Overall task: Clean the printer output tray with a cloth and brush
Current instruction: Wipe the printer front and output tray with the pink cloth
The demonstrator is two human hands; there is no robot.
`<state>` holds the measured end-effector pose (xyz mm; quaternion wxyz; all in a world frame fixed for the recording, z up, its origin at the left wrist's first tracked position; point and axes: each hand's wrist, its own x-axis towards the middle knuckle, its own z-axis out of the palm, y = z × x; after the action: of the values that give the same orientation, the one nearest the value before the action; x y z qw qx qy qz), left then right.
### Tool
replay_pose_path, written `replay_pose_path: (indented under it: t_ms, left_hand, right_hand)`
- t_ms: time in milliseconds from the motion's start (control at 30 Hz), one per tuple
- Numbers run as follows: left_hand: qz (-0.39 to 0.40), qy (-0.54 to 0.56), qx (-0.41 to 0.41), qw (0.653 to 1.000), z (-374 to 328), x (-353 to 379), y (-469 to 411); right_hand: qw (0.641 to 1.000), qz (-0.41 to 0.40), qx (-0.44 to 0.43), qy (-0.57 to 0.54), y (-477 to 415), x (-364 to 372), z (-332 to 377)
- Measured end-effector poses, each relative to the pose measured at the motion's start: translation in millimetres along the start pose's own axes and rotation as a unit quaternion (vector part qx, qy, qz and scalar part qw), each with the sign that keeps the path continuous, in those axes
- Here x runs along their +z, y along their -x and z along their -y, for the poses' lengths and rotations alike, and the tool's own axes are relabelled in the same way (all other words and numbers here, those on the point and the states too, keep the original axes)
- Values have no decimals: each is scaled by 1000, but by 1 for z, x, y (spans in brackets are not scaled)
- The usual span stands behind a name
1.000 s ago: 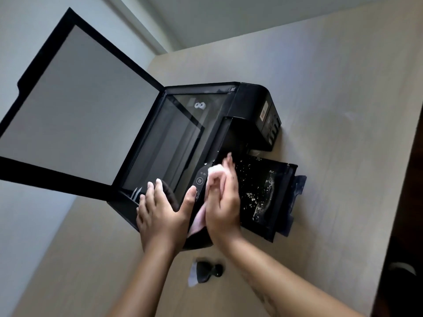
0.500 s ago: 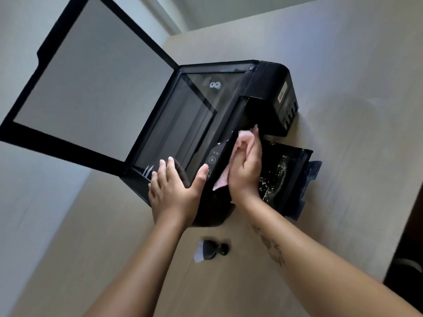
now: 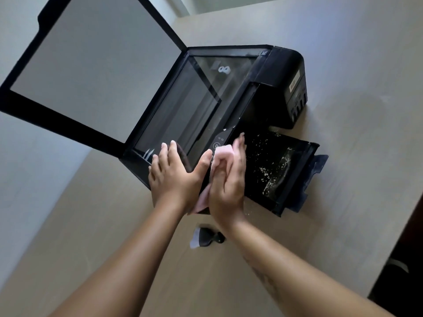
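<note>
The black printer (image 3: 270,72) stands on the table with its scanner lid (image 3: 96,65) raised. Its output tray (image 3: 281,170) sticks out to the right, and white specks and a dusty streak lie on it. My right hand (image 3: 229,179) holds a pink cloth (image 3: 225,151) against the printer's front at the tray's inner end, beside the control panel; its fingers point along the tray. My left hand (image 3: 174,177) rests flat on the printer's near corner, fingers on the scanner glass edge. A small black brush (image 3: 206,239) with pale bristles lies on the table below my hands.
The light wooden table (image 3: 354,65) extends behind and right of the printer. A pale wall (image 3: 27,179) runs along the left. The table's right edge drops to a dark floor area (image 3: 407,259). A few white crumbs lie on the table near the tray's near corner.
My right hand has drawn the pink cloth back toward me along the tray's inner end after reaching further in. My left hand stays on the printer corner. The view has shifted slightly.
</note>
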<state>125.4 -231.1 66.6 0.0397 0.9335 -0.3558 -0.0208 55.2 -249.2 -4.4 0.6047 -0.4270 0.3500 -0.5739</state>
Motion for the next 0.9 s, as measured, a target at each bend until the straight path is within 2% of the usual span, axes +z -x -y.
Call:
replay_pose_path:
  t_ms: [33, 100, 167, 233, 300, 400, 467, 567, 700, 833, 900]
  left_hand:
    - [-2, -1, 0, 1000, -1, 0, -1]
    - [0, -2, 0, 1000, -1, 0, -1]
    - [3, 1, 1, 1000, 0, 0, 0]
    - [3, 3, 2, 1000, 0, 0, -1]
    - [0, 7, 1, 1000, 0, 1, -2]
    - [2, 5, 0, 1000, -1, 2, -2]
    - [3, 1, 1, 1000, 1, 1, -1]
    - [-2, -2, 2, 1000, 1, 2, -3]
    - [-6, -1, 1, 1000, 0, 3, -4]
    - [-5, 0, 6, 1000, 0, 2, -2]
    - [-7, -3, 5, 1000, 0, 2, -3]
  right_hand:
    - [1000, -14, 0, 5, -9, 1, -4]
    - [996, -55, 71, -13, -11, 2, -5]
    - [992, -48, 116, -13, 13, 4, -3]
    - [998, -8, 60, 13, 36, 6, 3]
    - [1000, -12, 18, 7, 22, 8, -2]
    - [993, -75, 90, -8, 9, 9, -11]
    - [992, -44, 114, 10, 37, 6, -16]
    - [996, 5, 85, 5, 63, 6, -15]
    - [995, -33, 99, -5, 43, 14, -22]
    - [996, 28, 83, 25, 80, 9, -14]
    - [997, 6, 81, 17, 65, 14, -12]
